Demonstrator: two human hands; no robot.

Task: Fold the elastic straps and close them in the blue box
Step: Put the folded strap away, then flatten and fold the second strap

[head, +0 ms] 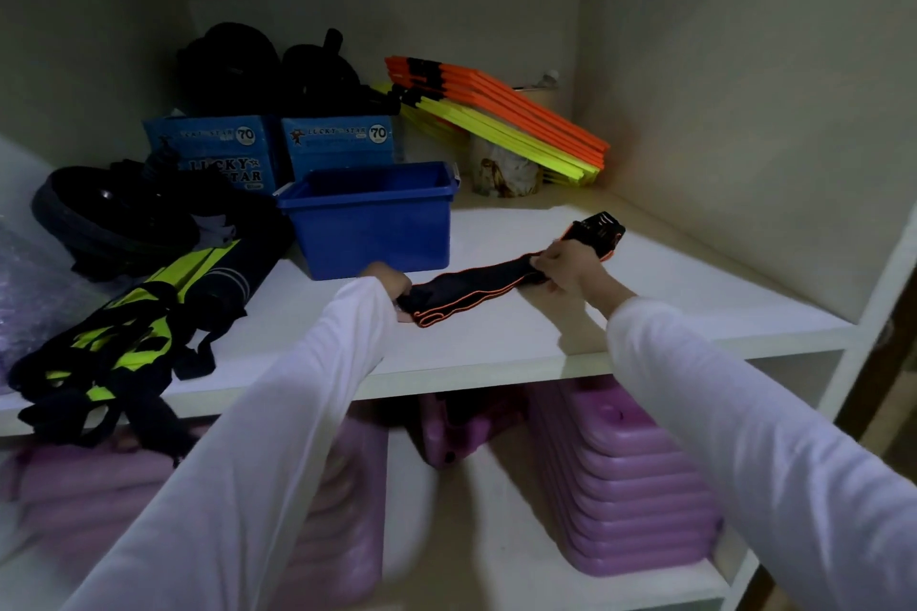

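A black elastic strap with an orange edge [469, 290] lies stretched across the white shelf [496, 342]. My left hand [389, 280] pinches its left end, and my right hand [565, 270] grips its right end. Just beyond my right hand, a black and orange part [598, 231] sticks out; I cannot tell whether it belongs to the strap. The open blue box [372, 218] stands on the shelf directly behind the strap's left end; what lies inside it is hidden. No lid is in view.
Two blue cardboard boxes [278, 149] stand behind the blue box, with black gear behind them. Orange and yellow flat bars [501, 114] lean at the back right. Yellow-and-black straps [134, 342] lie at the left. Purple plastic items [635, 486] fill the lower shelf.
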